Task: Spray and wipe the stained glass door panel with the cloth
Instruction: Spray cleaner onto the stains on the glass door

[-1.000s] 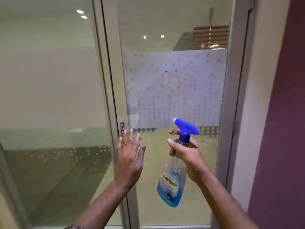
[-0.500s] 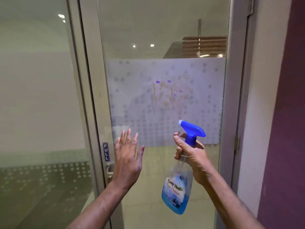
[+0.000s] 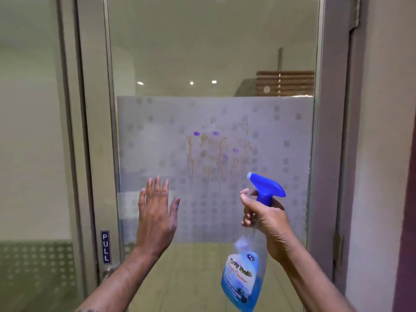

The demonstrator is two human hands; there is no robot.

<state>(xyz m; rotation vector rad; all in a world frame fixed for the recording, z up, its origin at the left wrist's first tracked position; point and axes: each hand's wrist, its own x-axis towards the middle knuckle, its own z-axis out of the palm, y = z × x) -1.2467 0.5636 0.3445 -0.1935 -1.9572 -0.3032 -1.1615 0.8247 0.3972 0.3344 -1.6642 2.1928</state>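
The glass door panel fills the middle of the view, with a frosted dotted band across it. Brown drip streaks and purple blots, the stain, sit in the band's centre. My right hand grips the neck of a spray bottle of blue glass cleaner, fingers on the trigger. Its blue nozzle points up-left at the stain from just below it. My left hand is raised flat, fingers apart, holding nothing, in front of the band's lower left. No cloth is in view.
A grey door frame runs down the left with a blue PULL label and a metal handle below it. A hinge sits on the right frame, beside a white wall and a purple wall.
The view has shifted left and up, so the stain sits more central and higher. The bottle has risen toward the stain. My left hand stays raised and open.
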